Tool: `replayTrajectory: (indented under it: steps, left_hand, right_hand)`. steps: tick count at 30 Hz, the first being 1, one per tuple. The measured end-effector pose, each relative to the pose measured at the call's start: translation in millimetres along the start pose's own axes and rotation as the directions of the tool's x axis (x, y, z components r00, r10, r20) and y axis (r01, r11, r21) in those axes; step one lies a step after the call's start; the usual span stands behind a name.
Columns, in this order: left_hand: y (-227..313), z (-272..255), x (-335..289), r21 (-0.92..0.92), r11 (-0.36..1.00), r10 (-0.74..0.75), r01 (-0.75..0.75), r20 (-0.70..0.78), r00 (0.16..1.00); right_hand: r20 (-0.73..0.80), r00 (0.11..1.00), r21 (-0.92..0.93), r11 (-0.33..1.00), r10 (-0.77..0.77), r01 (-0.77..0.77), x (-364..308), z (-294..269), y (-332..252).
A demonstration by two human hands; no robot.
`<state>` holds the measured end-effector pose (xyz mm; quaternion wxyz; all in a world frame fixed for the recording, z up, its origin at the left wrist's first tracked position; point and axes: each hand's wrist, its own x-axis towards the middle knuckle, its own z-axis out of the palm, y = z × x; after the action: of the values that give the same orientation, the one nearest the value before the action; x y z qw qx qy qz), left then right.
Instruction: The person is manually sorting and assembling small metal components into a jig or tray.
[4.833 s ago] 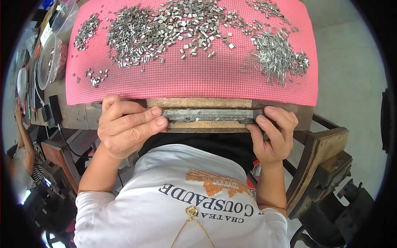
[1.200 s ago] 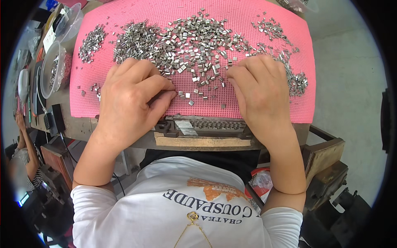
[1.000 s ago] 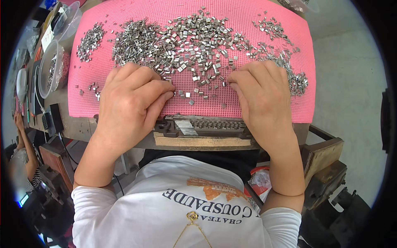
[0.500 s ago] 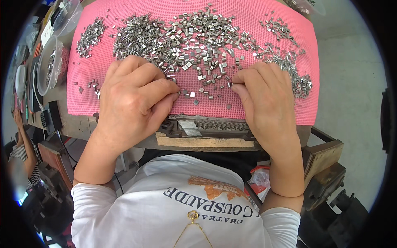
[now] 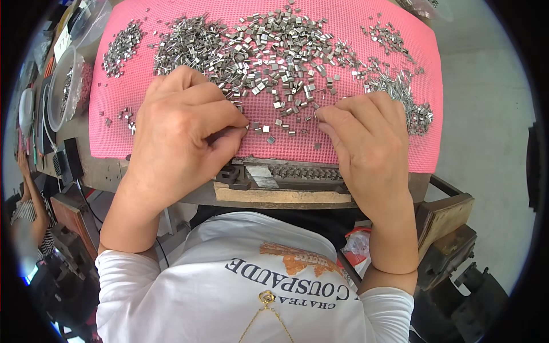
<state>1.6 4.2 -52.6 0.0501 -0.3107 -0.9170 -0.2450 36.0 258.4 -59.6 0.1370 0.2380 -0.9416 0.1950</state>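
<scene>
Both hands hover low over a pink mesh mat point(image 5: 171, 103) strewn with small metal pieces point(image 5: 280, 51). My left hand point(image 5: 183, 123) is closed in a pinch, thumb against forefinger, at the near edge of the pile; whatever is between the tips is too small to make out. Facing it, my right hand point(image 5: 369, 134) pinches a small metal piece point(image 5: 315, 114) at its thumb and forefinger tips. A few loose metal blocks point(image 5: 266, 129) lie on the mat between the hands.
Thin metal pins point(image 5: 392, 86) are heaped at the right. A dark metal toothed strip point(image 5: 303, 173) runs along the bench's front edge. A clear plastic tub point(image 5: 62, 94) with pieces stands left of the mat. Another person's arm point(image 5: 35, 194) shows at far left.
My right fingertips have shifted slightly left and up with the small piece. My left hand keeps its pinch in nearly the same place.
</scene>
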Motion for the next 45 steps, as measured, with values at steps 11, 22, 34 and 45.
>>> replayTrajectory:
  steps: [11,22,34,45]
  left_hand:
    - [6,1,-6,-0.119,0.993,-0.010,0.001,-0.076,0.997]
    - [37,22,-31,-0.140,0.982,0.105,-0.129,-0.164,0.981]
    - [39,24,-31,-0.095,0.985,0.132,-0.147,-0.152,0.980]
    - [41,19,-32,-0.264,0.965,-0.026,0.012,-0.049,0.998]
  right_hand:
    - [0.061,0.996,0.109,0.992,0.064,-0.070,8,3,5]
    - [0.027,0.991,0.285,0.949,0.131,-0.133,-32,-3,-49]
    - [-0.071,0.997,0.006,1.000,0.029,-0.029,-34,11,-60]
    - [-0.008,0.984,0.274,0.947,0.178,-0.169,-41,-1,-48]
